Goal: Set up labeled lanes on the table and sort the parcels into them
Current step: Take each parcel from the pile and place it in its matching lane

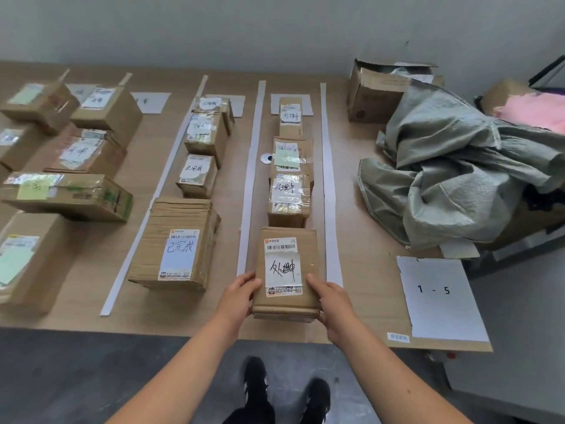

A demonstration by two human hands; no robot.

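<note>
Cardboard parcel (286, 272) gripped by my left hand (238, 296) and right hand (331, 304); I should slide it toward twelve o'clock, square between tape strips (328, 191).

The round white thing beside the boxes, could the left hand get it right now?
Probably not yet: the left hand holds the nearest parcel together with the right hand. Once it lets go, likely yes: the round white thing lies uncovered between the white strip and the row of parcels.
</note>
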